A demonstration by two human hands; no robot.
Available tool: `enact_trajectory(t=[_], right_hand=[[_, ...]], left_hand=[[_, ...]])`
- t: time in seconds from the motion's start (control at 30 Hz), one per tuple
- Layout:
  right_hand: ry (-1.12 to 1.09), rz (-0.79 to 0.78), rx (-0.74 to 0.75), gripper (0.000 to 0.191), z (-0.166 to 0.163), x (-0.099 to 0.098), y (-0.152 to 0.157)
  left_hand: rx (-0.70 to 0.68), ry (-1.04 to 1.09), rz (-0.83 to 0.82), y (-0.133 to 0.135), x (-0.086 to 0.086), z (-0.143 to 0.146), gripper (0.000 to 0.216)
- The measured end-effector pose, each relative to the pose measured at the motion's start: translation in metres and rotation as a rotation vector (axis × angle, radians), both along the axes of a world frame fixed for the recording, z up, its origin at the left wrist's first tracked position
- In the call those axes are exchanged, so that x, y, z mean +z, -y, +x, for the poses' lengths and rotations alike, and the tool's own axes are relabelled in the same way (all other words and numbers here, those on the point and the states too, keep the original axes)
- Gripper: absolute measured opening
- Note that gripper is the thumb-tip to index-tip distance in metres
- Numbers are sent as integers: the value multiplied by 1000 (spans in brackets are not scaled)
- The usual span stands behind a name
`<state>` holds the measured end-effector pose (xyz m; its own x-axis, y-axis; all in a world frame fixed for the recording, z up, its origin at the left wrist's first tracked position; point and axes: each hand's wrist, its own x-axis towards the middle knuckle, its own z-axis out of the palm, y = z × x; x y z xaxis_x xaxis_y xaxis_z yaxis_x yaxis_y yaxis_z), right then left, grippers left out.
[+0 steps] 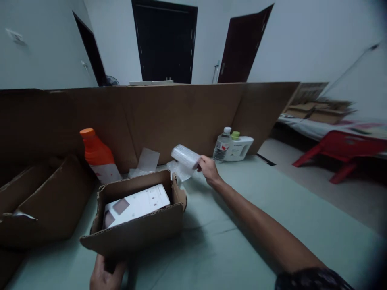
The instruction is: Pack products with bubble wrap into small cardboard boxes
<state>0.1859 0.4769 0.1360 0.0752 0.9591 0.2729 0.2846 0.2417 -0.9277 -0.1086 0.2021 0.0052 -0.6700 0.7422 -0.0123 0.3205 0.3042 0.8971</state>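
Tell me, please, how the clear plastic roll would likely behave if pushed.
The clear plastic roll is probably light, as the right hand grips only one end. Its rounded shape suggests it may turn over, and its translucent film looks likely to squash.

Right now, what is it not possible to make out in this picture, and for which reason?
Head view: lower part of the white printed box, hidden by the front wall of the open carton.
Head view: wrist of the left hand, cut off by the bottom edge.
Head view: wording on the clear water bottle, too small and blurred.
Head view: one side of the green-capped white jug, behind that bottle.
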Motion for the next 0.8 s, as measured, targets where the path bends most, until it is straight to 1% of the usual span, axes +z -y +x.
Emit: enact_trajectory(t=[0.1,0.17,0.2,0.23,0.3,0.33,0.37,0.4,0.43,0.47,0.53,0.6,0.63,0.67,0.7,0.73,0.8], right_hand=[[-163,-73,-1,50,48,-5,68],[-243,-113,-15,57,68,-8,113],[-278,-137,-19,58,74,-9,133],[-316,-172,-13,57,77,-8,153],[-406,-278,46,50,75,-8,187],[-459,-342,98,46,71,-9,202],[-514,-407,157,43,64,-10,216],[-567,-469,216,40,54,-13,229],[-611,-529,270,39,43,-17,241],[-652,-593,320,40,32,-23,253],[-703,-734,412,43,9,-37,275],[-670,-860,510,45,-8,-51,292],[-607,-888,565,44,-14,-57,298],[-519,-882,617,44,-18,-63,302],[-418,-846,659,43,-20,-67,304],[-317,-780,680,45,-21,-70,304],[-135,-597,653,57,-24,-74,300]], left_hand=[[-48,17,-5,1,17,5,71],[-46,-26,-30,8,33,8,75],[-28,-62,-18,14,43,10,78],[1,-113,22,21,53,14,81],[54,-245,168,40,71,24,85],[45,-296,237,51,79,32,83],[7,-316,283,62,85,42,79],[-51,-289,299,72,89,54,74],[-122,-203,290,81,90,67,72],[-198,-56,268,90,90,80,73],[-325,353,209,102,83,103,90],[-367,722,102,113,74,116,106],[-353,827,33,117,70,117,109],[-324,872,-37,122,66,116,107],[-290,866,-99,127,64,113,102],[-265,834,-141,132,61,109,95],[-265,770,-181,143,59,100,82]])
